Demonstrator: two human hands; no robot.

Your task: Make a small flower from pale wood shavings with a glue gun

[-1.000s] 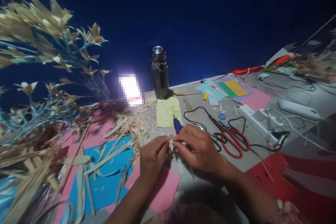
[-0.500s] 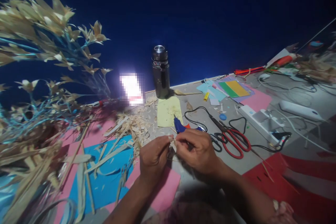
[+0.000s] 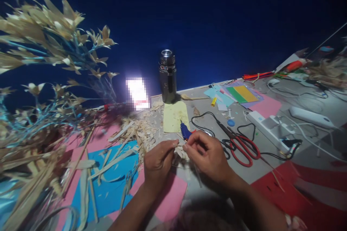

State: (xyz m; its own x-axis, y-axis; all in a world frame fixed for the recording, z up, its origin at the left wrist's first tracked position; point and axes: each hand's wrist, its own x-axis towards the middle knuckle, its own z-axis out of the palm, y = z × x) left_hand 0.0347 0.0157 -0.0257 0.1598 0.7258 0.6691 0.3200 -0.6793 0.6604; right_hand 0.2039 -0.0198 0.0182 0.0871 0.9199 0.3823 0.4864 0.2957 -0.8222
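Since the pale husk piece [image 3: 180, 149] between our left hand [image 3: 158, 158] and right hand [image 3: 207, 151] looks light and brittle, we suit it best by its edges, each grip pinched narrow on it.

A person's left hand [image 3: 158, 160] and right hand [image 3: 208, 151] are pinching a small pale piece [image 3: 180, 147] between them above a cluttered grey surface [image 3: 245, 174]. Just beyond, a blue glue gun [image 3: 185, 132] is pointing over a yellow sheet [image 3: 170, 119], a dark flask [image 3: 168, 85] standing behind. Red-handled scissors [image 3: 242, 153] are lying at right; pale flowers [image 3: 71, 25] are spreading on the left.
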